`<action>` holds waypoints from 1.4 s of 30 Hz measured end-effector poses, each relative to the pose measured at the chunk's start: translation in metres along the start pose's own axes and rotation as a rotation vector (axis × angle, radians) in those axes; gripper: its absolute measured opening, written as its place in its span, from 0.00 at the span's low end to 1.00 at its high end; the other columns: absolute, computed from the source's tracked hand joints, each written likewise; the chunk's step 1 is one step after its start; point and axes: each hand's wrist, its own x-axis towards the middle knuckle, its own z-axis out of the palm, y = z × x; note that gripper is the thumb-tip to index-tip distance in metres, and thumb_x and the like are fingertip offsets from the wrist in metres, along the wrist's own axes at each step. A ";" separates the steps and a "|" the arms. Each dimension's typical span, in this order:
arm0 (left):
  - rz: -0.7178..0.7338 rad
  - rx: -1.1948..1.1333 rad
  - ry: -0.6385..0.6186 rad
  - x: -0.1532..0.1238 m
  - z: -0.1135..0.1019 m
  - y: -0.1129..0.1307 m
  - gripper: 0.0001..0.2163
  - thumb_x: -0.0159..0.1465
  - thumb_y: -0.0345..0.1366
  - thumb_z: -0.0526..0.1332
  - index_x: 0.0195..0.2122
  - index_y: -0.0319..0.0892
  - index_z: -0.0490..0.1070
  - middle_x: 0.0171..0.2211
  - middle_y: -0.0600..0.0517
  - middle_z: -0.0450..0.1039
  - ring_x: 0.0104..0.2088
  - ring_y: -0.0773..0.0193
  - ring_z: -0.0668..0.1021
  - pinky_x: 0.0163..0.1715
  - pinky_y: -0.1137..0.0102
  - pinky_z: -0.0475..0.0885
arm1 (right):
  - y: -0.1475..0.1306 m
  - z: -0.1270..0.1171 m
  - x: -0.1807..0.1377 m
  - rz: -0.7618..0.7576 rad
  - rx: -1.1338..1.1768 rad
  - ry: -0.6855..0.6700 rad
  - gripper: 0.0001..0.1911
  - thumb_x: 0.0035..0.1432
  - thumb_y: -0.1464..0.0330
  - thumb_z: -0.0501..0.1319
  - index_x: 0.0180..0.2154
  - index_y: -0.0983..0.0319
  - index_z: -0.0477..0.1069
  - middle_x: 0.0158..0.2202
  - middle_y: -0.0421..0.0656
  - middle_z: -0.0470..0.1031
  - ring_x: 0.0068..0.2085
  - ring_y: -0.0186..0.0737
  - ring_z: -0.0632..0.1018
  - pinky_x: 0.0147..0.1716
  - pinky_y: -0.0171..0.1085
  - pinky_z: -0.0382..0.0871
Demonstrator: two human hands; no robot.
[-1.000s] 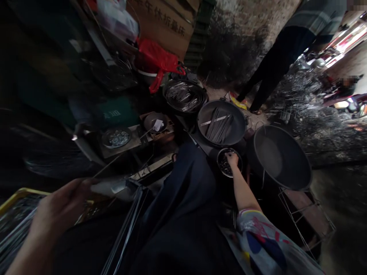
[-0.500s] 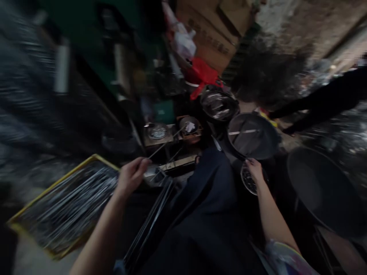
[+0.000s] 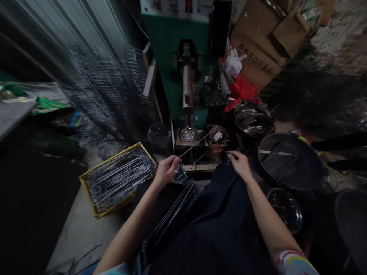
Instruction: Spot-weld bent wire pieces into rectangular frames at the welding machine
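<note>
My left hand [image 3: 166, 170] pinches a thin metal rod [image 3: 197, 143], which slants up and to the right in front of the machine. My right hand [image 3: 240, 165] is over my dark-clothed lap, thumb and fingertips closed together; whatever they hold is too small to make out. Beyond my hands stands a green machine [image 3: 169, 57] with a vertical metal shaft [image 3: 187, 86]. Its tip points down at a round dish of small shiny bits [image 3: 189, 134]. Beside that dish sits a second shallow dish [image 3: 222, 132] with a white scrap in it. Several more thin rods [image 3: 172, 208] lie along my left thigh.
At left, a yellow crate [image 3: 110, 149] is full of metal rods. To the right stand a large dark basin [image 3: 304, 168] with rods, a bowl of small dark parts [image 3: 298, 219], and a tub of wires [image 3: 254, 120]. Wire racks [image 3: 100, 84] are stacked behind the crate.
The view has swung right-to-left and steadied. My right hand has moved from over the bowl of small parts to above my lap. My left hand still holds the rod.
</note>
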 end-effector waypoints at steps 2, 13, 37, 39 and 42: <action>0.006 0.007 0.027 -0.002 -0.002 0.001 0.16 0.67 0.46 0.52 0.35 0.39 0.73 0.19 0.58 0.60 0.20 0.68 0.64 0.21 0.74 0.58 | -0.015 0.038 0.011 0.040 0.186 -0.093 0.18 0.53 0.57 0.64 0.40 0.63 0.78 0.30 0.45 0.80 0.27 0.39 0.79 0.29 0.37 0.75; 0.071 0.093 0.166 -0.005 -0.003 0.002 0.14 0.69 0.40 0.52 0.35 0.40 0.73 0.24 0.53 0.71 0.24 0.66 0.72 0.26 0.74 0.63 | -0.067 0.151 0.039 0.386 0.623 -0.187 0.17 0.44 0.56 0.68 0.26 0.62 0.68 0.21 0.36 0.72 0.17 0.26 0.70 0.11 0.24 0.57; 0.077 0.073 0.210 0.013 -0.003 -0.010 0.12 0.70 0.40 0.51 0.36 0.42 0.72 0.28 0.52 0.75 0.28 0.64 0.76 0.30 0.73 0.66 | -0.089 0.157 0.065 0.194 0.687 -0.205 0.13 0.47 0.61 0.67 0.24 0.62 0.68 0.18 0.34 0.66 0.16 0.25 0.64 0.13 0.26 0.55; 0.078 0.075 0.219 0.014 -0.003 -0.009 0.12 0.70 0.40 0.51 0.36 0.42 0.72 0.28 0.52 0.76 0.28 0.64 0.77 0.30 0.73 0.66 | -0.089 0.157 0.068 0.173 0.689 -0.212 0.13 0.48 0.61 0.67 0.24 0.62 0.68 0.18 0.34 0.66 0.16 0.25 0.63 0.13 0.26 0.55; 0.076 0.077 0.230 0.016 -0.004 -0.008 0.12 0.70 0.40 0.51 0.36 0.42 0.72 0.28 0.52 0.76 0.28 0.64 0.77 0.30 0.72 0.66 | -0.090 0.158 0.073 0.154 0.689 -0.219 0.13 0.48 0.62 0.67 0.23 0.62 0.67 0.18 0.34 0.66 0.16 0.25 0.63 0.12 0.26 0.55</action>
